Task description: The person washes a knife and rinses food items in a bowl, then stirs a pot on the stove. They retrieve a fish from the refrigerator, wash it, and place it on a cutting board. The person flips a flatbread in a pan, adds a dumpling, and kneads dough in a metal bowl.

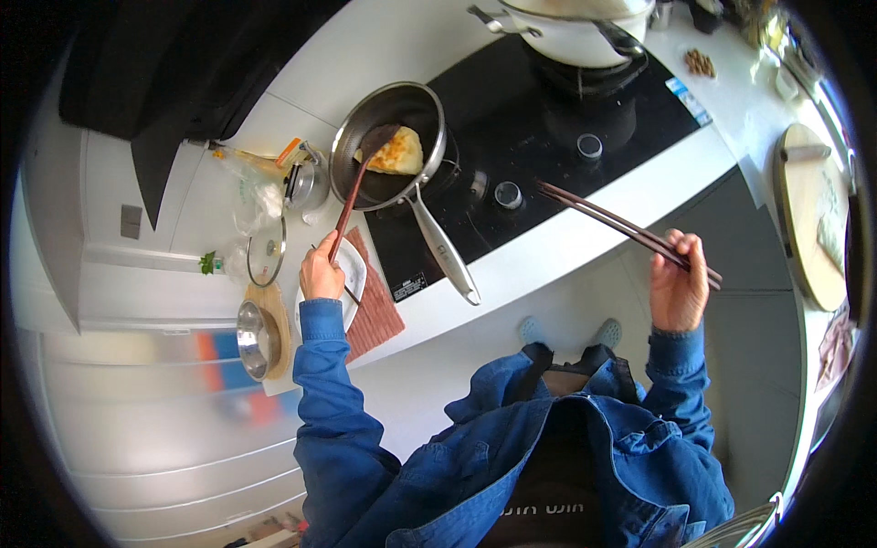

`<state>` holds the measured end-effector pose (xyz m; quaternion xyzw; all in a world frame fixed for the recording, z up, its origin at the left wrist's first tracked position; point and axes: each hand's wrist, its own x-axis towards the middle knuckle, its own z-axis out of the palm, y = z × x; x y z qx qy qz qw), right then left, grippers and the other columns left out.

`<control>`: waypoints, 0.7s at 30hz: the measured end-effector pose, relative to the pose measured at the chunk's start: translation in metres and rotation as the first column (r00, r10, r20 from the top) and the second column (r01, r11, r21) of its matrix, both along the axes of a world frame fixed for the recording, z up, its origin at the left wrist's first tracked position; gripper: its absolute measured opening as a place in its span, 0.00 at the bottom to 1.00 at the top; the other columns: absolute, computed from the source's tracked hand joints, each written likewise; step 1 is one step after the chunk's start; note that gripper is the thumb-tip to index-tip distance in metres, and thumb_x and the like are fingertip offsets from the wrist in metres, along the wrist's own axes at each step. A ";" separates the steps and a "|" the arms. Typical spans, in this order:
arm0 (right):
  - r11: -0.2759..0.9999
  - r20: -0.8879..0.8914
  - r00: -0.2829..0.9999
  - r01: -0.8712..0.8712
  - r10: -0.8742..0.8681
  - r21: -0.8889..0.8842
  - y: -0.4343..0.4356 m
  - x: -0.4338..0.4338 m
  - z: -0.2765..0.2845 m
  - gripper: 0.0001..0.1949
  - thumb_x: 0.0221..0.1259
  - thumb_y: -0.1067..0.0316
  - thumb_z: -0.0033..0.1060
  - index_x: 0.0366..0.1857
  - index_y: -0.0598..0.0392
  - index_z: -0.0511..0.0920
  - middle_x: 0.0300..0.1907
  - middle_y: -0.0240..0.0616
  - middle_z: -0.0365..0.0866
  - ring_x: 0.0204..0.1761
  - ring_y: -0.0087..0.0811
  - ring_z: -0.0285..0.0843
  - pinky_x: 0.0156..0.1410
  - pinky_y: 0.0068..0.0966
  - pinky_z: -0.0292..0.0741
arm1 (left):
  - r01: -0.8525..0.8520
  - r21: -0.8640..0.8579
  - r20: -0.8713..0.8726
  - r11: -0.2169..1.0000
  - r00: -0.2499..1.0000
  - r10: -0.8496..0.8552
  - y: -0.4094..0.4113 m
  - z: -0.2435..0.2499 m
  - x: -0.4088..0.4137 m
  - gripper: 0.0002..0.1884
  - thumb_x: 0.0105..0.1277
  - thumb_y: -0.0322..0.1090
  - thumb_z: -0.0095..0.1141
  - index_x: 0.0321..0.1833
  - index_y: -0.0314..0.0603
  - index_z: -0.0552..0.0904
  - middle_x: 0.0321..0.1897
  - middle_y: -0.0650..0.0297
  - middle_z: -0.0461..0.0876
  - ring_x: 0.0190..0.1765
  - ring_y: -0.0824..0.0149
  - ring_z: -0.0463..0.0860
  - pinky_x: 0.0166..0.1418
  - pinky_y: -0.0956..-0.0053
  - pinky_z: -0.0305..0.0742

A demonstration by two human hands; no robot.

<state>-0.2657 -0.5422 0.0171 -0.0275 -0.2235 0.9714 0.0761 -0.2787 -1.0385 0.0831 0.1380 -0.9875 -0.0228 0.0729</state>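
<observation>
My left hand [322, 270] grips the handle of a dark wooden spatula [352, 195]. Its blade overlaps the left part of a browned flatbread [399, 152] inside a deep frying pan [438, 161] on the cooktop's left side. The pan's steel handle [444, 246] points towards me over the counter edge. Out to the right, my right hand [678, 281] holds a pair of long dark chopsticks [616, 226], their tips above the front edge of the black cooktop [479, 89], apart from the pan.
A white pot [582, 34] sits on the back right burner. Beside my left hand lie a white plate [355, 267] on a reddish cloth [375, 308], a glass lid [266, 252] and a steel bowl [255, 340]. A round wooden board [801, 205] with a rolling pin [807, 153] is far right.
</observation>
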 end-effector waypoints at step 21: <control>0.949 0.328 0.921 0.109 -0.208 0.296 0.163 0.096 -0.141 0.15 0.67 0.58 0.47 0.23 0.54 0.65 0.30 0.39 0.63 0.24 0.26 0.66 0.26 0.16 0.74 | 0.009 0.270 -0.446 0.963 0.888 0.117 0.270 -0.150 -0.086 0.30 0.55 0.43 0.69 0.55 0.33 0.72 0.40 0.59 0.74 0.35 0.71 0.72 0.40 0.77 0.70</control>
